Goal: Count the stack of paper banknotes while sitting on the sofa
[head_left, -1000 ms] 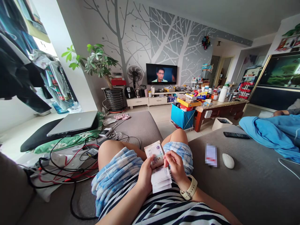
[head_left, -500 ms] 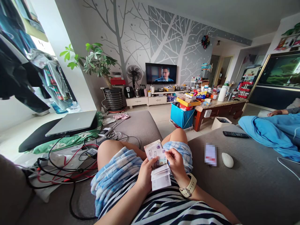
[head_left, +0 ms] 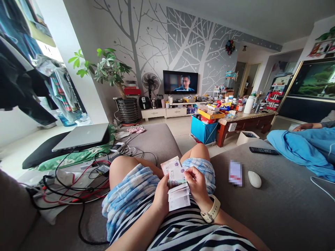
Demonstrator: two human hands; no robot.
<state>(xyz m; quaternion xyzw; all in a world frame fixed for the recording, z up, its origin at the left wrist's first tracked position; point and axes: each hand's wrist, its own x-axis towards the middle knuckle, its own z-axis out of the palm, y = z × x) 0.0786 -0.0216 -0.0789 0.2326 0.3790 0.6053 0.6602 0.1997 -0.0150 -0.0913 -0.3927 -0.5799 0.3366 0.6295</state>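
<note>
A small stack of banknotes (head_left: 176,171) is held over my lap, its upper notes fanned slightly apart. Fingers of my left hand (head_left: 161,195) are wrapped round the stack's left side, the thumb partly hidden. My right hand (head_left: 197,184), with a cream watch (head_left: 211,211) on the wrist, pinches the right edge of the upper notes between thumb and forefinger. Below the stack hang several folded white slips (head_left: 179,199), resting against my striped shirt; their upper ends are hidden behind the notes and fingers.
A white mouse (head_left: 254,179), a blurred card and a black remote (head_left: 263,150) lie on the sofa to the right. Tangled cables (head_left: 78,188) and a laptop (head_left: 81,137) are at left. Beyond a blue cloth at far right, a person's hand (head_left: 303,127) shows.
The upper note has shifted slightly down and right over the one behind it, showing more of that note. My left thumb has drawn back from the note's face.
</note>
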